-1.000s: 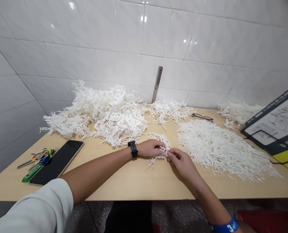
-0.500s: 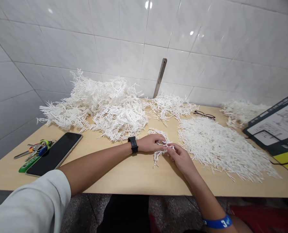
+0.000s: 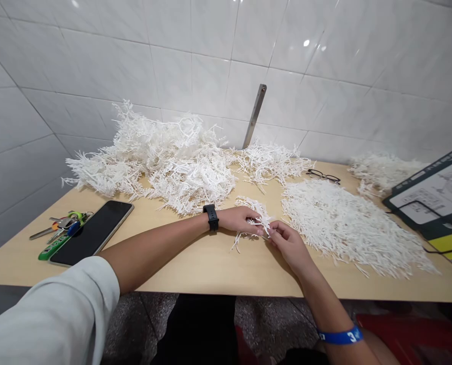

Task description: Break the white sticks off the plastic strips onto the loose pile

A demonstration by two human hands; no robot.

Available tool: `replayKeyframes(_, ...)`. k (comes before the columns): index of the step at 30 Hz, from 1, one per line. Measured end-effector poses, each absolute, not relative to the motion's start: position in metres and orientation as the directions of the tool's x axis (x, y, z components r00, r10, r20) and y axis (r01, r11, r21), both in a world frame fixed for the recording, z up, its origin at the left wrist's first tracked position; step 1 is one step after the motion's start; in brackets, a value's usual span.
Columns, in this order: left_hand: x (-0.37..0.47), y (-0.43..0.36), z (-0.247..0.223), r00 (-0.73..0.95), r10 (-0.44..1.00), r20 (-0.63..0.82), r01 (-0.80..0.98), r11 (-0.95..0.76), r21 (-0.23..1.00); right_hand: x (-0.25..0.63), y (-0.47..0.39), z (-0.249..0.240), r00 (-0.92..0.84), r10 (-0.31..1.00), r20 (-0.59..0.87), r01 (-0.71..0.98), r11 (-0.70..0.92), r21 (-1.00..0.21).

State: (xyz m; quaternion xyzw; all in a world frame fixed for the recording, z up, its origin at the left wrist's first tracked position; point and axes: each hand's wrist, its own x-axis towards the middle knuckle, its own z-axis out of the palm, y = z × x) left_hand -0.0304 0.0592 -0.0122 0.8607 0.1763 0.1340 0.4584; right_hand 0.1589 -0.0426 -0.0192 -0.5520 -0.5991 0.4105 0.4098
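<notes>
Between my hands is a small clump of white branching plastic sprigs point(image 3: 255, 207). My left hand point(image 3: 236, 220), with a black watch on the wrist, is closed around the clump, and loose strands hang below the fingers. At the clump's right side, my right hand point(image 3: 291, 247) pinches a strand end between thumb and fingertips. The fingertips of both hands almost meet, just above the wooden table point(image 3: 195, 263). To the right of my right hand lies a wide flat spread of similar white sprigs point(image 3: 351, 225).
A tall heap of white sprigs point(image 3: 161, 157) stands at the back left, with a smaller pile point(image 3: 269, 161) beside it. Glasses point(image 3: 323, 176), a phone point(image 3: 92, 233) and keys point(image 3: 60, 225) lie on the table. A printed board point(image 3: 435, 192) leans at the right. A metal bar point(image 3: 254, 116) rises at the wall.
The view has tilted and shifted slightly. The hanging strands have swung left under my left hand, and my right fingertips have moved a little rightward from my left hand.
</notes>
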Motion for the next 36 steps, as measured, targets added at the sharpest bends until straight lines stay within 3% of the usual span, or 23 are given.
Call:
replayKeyframes(8,-0.029,0.056,-0.013,0.863,0.483,0.145,0.108,-0.458,0.883,0.155,-0.047,-0.024,-0.085,0.994,0.064,0.441,0.095,-0.893)
replayKeyframes(17,-0.028,0.052,-0.013,0.856,0.493,0.158,0.163,-0.547,0.821,0.150,-0.041,-0.016,-0.074,0.994,0.080,0.522,0.107,-0.846)
replayKeyframes(22,-0.029,0.054,-0.016,0.834,0.518,0.189,0.150,-0.542,0.827,0.156,-0.044,-0.020,-0.171,0.981,0.093,0.461,0.163,-0.872)
replayKeyframes(28,-0.028,0.051,-0.013,0.822,0.541,0.179,0.193,-0.560,0.806,0.152,-0.043,-0.020,-0.101,0.990,0.098,0.444,0.133,-0.886)
replayKeyframes(32,-0.027,0.048,-0.013,0.804,0.563,0.191,0.181,-0.539,0.823,0.147,-0.038,-0.017,-0.054,0.998,0.044,0.520,0.066,-0.851)
replayKeyframes(36,-0.026,0.046,-0.014,0.781,0.592,0.200,0.182,-0.522,0.834,0.150,-0.038,-0.021,-0.099,0.995,0.018,0.545,0.070,-0.835)
